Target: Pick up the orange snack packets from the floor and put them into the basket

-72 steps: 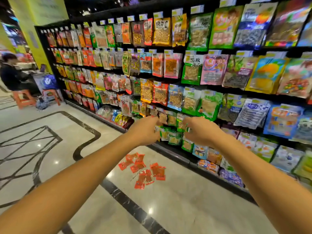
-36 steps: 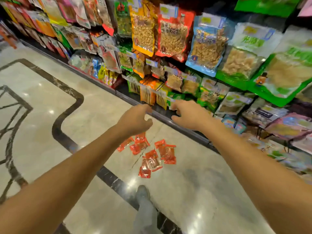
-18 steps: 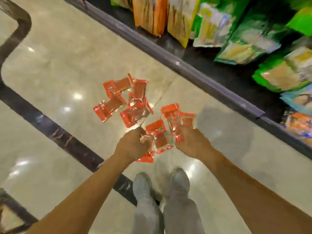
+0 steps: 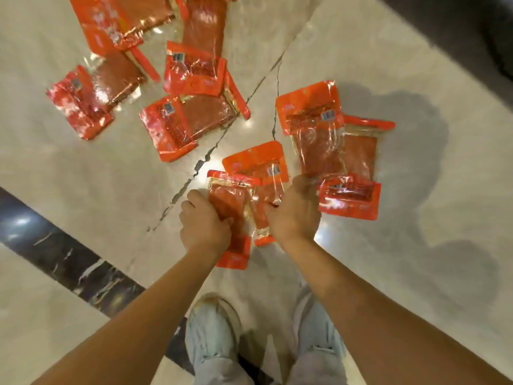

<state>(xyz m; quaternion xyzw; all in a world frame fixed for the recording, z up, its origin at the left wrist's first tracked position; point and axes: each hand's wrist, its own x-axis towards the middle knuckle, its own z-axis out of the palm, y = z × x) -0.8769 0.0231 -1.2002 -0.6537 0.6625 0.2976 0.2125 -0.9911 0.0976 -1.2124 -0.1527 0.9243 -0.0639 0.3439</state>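
Several orange snack packets lie scattered on the pale marble floor. My left hand is closed around the nearest packet, low at the centre. My right hand rests on the packet beside it, thumb on the film; its fingers are blurred, so a grip cannot be confirmed. To the right lie overlapping packets and a small one. A further cluster lies at upper left. No basket is in view.
My two shoes stand just below the hands. A dark marble stripe crosses the floor at lower left. The dark base of the shelf fills the top right corner. A crack runs through the tile between the packets.
I have bent down from the shelf towards the floor, so the packets look much closer. Both hands dropped onto the nearest packets, and the left one closed on a packet.
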